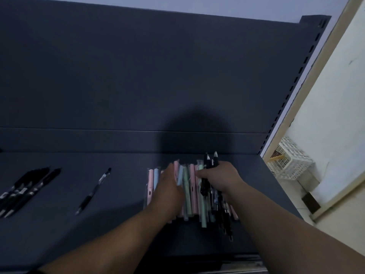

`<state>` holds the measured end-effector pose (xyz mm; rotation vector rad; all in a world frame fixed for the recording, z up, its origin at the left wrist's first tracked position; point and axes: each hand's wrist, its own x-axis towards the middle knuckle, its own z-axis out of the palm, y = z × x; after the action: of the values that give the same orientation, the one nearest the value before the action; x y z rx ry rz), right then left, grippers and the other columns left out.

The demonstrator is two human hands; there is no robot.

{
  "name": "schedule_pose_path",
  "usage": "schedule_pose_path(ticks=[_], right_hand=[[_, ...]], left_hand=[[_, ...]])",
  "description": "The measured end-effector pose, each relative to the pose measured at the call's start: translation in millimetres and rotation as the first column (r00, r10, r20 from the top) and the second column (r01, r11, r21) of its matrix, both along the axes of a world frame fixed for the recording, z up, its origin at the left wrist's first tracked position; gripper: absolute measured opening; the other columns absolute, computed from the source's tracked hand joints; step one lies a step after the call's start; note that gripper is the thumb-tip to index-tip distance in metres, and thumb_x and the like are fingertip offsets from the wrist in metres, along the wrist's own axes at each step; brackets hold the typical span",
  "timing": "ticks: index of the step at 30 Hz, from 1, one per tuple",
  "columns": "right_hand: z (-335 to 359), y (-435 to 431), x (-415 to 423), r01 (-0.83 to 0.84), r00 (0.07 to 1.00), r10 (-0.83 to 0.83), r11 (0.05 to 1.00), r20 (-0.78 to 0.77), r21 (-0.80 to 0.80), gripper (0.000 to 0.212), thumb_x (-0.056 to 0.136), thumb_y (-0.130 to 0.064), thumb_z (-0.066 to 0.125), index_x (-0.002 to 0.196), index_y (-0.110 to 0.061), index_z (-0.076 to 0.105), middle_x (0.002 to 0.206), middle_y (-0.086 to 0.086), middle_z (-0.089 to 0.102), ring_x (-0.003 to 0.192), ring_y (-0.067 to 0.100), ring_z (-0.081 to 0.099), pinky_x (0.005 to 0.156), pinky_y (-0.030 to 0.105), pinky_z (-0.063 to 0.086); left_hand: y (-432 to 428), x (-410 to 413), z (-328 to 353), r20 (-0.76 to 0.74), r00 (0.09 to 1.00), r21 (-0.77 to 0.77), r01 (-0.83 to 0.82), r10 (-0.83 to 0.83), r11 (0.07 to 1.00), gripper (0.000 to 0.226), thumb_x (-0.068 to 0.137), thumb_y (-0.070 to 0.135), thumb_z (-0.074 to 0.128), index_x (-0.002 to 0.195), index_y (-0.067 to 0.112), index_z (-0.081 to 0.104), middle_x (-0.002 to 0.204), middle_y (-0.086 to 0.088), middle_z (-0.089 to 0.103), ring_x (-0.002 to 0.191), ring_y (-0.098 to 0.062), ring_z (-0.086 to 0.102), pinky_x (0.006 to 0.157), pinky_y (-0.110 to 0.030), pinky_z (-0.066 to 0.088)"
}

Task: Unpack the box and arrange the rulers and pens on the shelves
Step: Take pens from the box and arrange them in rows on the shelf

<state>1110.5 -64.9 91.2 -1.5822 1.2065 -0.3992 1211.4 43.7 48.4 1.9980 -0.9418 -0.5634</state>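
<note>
A pile of pastel pens (189, 189) in pink, blue and green lies on the dark shelf (118, 224), right of centre. My left hand (169, 191) rests flat on the pile's left side, fingers spread over the pens. My right hand (220, 177) grips a bunch of black pens (210, 162), whose tips stick up past my fingers, at the pile's right side. More dark pens lie under my right wrist. A single black pen (93, 191) lies alone further left. A row of black pens (23, 191) sits at the far left edge.
The dark back panel (138, 76) rises behind the shelf. A slotted upright (296, 80) runs along the right side. Beyond it, a white plastic basket (290, 162) stands on the floor by a pale wall.
</note>
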Motion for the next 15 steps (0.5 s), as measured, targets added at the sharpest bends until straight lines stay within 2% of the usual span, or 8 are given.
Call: schedule_pose_path(ticks=[2,5,6,8,10,12,15], right_hand=[[-3.5,-2.8,1.1,0.021,1.0,-0.021,1.0,-0.014,-0.014,0.021,0.074,-0.021,0.08,0.083,-0.01,0.065,0.091,0.012,0.07,0.084,0.028,0.068,0.08,0.044,0.059],[-7.3,-4.4,0.8,0.049,0.999,-0.049,0.999,0.003,-0.014,0.02,0.076,-0.02,0.079,0.085,-0.009,0.065,0.09,0.01,0.07,0.083,0.026,0.067,0.076,0.041,0.057],[-8.0,-4.5,0.8,0.051,0.999,-0.051,0.999,0.009,-0.015,0.02,0.076,-0.021,0.078,0.086,-0.009,0.065,0.089,0.01,0.07,0.082,0.025,0.067,0.074,0.04,0.056],[-8.9,-4.3,1.0,0.046,0.998,-0.046,0.999,0.031,-0.006,0.023,0.078,-0.022,0.078,0.092,-0.008,0.066,0.087,0.007,0.069,0.079,0.022,0.066,0.067,0.034,0.055],[-8.4,-2.2,0.2,0.037,0.997,-0.038,0.999,0.067,0.009,0.024,0.079,-0.022,0.079,0.095,-0.009,0.066,0.084,0.003,0.068,0.074,0.018,0.064,0.058,0.026,0.05],[-9.2,-1.1,-2.0,0.037,0.994,-0.038,0.999,0.099,0.012,0.024,0.078,-0.021,0.079,0.094,-0.009,0.068,0.085,0.003,0.069,0.071,0.016,0.063,0.055,0.024,0.048],[-8.0,-2.1,-7.6,0.036,0.989,-0.039,0.999,0.141,0.028,0.022,0.077,-0.021,0.08,0.093,-0.009,0.07,0.086,0.003,0.07,0.071,0.014,0.063,0.054,0.023,0.047]], left_hand=[[4.5,-4.9,-7.2,0.041,0.998,-0.022,0.039,-0.038,0.999,0.066,0.095,-0.003,0.039,0.152,0.017,0.012,0.153,0.004,0.018,0.14,-0.01,0.022,0.096,-0.001,0.011],[10.6,-2.3,-17.9,0.207,0.976,-0.032,0.073,-0.065,0.997,0.063,0.095,0.0,0.039,0.151,0.016,0.013,0.159,-0.002,0.006,0.142,-0.006,0.007,0.106,-0.003,-0.001],[11.0,0.8,-21.9,0.275,0.96,0.013,0.05,-0.052,0.999,0.062,0.097,0.007,0.039,0.151,0.017,0.011,0.159,-0.001,0.003,0.144,-0.008,0.003,0.111,-0.009,-0.003],[12.1,4.8,-24.7,0.365,0.93,0.149,-0.002,-0.053,0.989,0.062,0.1,0.027,0.036,0.152,0.024,0.002,0.159,0.004,-0.002,0.146,-0.013,-0.005,0.119,-0.033,-0.004],[11.4,5.2,-24.1,0.342,0.937,0.239,-0.012,-0.072,0.971,0.063,0.1,0.037,0.032,0.151,0.029,-0.002,0.159,0.007,-0.004,0.146,-0.012,-0.008,0.118,-0.044,-0.005],[9.0,6.2,-23.3,0.326,0.943,0.243,-0.012,-0.069,0.97,0.063,0.098,0.042,0.034,0.152,0.029,0.003,0.16,0.006,-0.002,0.146,-0.013,-0.006,0.119,-0.044,-0.003],[8.2,16.8,-19.2,0.357,0.932,0.17,-0.127,0.059,0.977,0.068,0.092,0.05,0.044,0.15,0.027,0.016,0.159,0.0,0.002,0.147,-0.018,0.0,0.119,-0.042,0.007]])
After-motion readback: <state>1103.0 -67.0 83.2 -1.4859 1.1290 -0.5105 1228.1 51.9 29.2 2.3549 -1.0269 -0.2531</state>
